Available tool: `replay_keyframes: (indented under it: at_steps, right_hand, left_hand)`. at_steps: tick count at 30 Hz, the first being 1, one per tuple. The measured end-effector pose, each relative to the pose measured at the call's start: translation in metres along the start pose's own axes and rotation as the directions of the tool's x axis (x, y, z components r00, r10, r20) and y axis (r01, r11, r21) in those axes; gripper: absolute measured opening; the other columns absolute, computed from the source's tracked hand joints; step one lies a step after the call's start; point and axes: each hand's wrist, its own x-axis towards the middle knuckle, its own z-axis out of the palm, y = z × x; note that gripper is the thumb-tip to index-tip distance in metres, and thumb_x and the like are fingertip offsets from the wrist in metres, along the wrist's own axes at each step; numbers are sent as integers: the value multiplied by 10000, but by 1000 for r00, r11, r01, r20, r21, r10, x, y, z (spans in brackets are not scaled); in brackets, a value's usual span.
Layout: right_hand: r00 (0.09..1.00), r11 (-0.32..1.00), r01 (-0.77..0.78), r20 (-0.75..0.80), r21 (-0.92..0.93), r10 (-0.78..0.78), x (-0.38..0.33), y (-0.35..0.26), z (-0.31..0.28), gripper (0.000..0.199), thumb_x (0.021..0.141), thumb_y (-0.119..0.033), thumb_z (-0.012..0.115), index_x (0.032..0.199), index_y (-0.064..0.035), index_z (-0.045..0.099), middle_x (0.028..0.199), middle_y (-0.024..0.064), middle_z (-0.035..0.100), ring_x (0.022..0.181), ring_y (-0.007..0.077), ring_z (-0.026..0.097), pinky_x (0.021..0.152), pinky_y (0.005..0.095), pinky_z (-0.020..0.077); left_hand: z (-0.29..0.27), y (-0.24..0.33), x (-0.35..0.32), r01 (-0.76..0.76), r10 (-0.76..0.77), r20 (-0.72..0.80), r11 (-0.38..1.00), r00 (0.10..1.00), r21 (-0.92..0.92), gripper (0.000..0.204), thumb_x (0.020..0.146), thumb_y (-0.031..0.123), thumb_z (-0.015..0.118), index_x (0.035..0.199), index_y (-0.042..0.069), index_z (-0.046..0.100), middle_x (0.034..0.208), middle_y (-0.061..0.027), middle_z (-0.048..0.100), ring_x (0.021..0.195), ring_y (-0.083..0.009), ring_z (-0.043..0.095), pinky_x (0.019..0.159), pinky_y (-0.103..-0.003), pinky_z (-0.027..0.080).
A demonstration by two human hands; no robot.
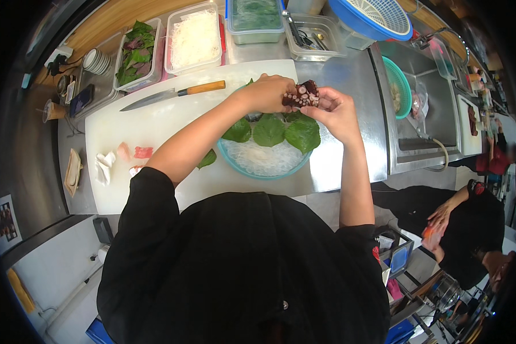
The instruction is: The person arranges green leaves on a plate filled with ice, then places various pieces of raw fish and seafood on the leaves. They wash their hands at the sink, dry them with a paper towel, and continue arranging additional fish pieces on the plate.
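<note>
Dark red octopus pieces [303, 96] with pale suckers are held between my two hands, over the far side of a turquoise bowl [235, 166]. My left hand [269, 93] is closed on them from the left, its fingertips partly hidden. From the right, my right hand [338, 113] pinches them between thumb and fingers. White shreds [264, 159] fill the near part of the bowl. Several round green leaves [269, 131] lie across the shreds, below my hands. Something dark and shiny behind the leaves is mostly covered by my left hand.
On the white cutting board [112, 129] lie a wooden-handled knife [175, 94], pink fish slices [144, 152] and a crumpled white cloth [104, 168]. Behind stand tubs of leaves [136, 56] and white shreds [195, 39]. A sink [430, 109] is at right; a co-worker [450, 229] stands nearby.
</note>
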Motion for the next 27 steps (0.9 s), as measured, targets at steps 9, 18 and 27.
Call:
replay_keyframes:
  at_steps: [9,18,27]
  right_hand:
    - [985,892,-117,62,-436,159,6,-4,7,383,747,-104,863,1091,4,734,907,111,764,820,153,707,761,315,564]
    - [986,797,-151,-29,-585,165,10,-5,17,545,673,-185,935,1146,-24,718,942,136,751,880,248,728,822,387,577]
    - [985,817,-158,-31,-555,169,14,-1,11,606,644,-201,971,1144,-54,663,968,130,731,858,240,714,796,376,584]
  left_hand:
    - [-24,-15,6,-157,170,60,972,984,-177,322,727,-30,734,1039,38,775,978,-117,733,952,-337,702,830,-419,541]
    - [-34,-21,10,-14,60,215,978,975,-209,570,778,-87,647,1314,103,694,1143,-106,744,1021,-256,697,926,-351,546]
    - [-27,-18,6,14,40,163,948,986,-318,551,889,101,759,1408,186,594,1114,-107,755,989,-189,710,911,-350,563]
